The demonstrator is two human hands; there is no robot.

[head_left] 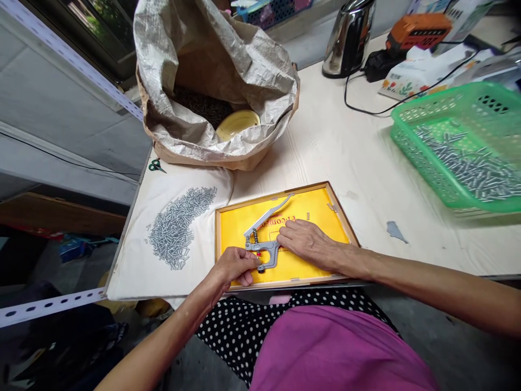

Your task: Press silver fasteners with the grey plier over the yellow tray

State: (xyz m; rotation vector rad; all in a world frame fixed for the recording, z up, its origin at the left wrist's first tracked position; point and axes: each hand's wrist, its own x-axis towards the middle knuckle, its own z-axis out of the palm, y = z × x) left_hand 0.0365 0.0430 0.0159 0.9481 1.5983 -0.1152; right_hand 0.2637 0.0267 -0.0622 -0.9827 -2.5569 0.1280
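Note:
A grey hand press (264,233) with a long lever lies in a wooden tray (342,218) lined with yellow. My left hand (236,266) pinches something small at the press's jaw, fingers closed; what it holds is too small to make out. My right hand (306,242) rests on the yellow lining just right of the press, fingers curled at its base. A pile of small metal pins (178,225) lies on a white cloth (134,260) left of the tray.
A large paper sack (211,81) with dark contents and a yellow bowl (237,124) stands behind. A green basket (464,142) of metal pins sits at right. Kettle (349,37), cable (366,108), tissue box (411,76) and green scissors (156,166) lie further off.

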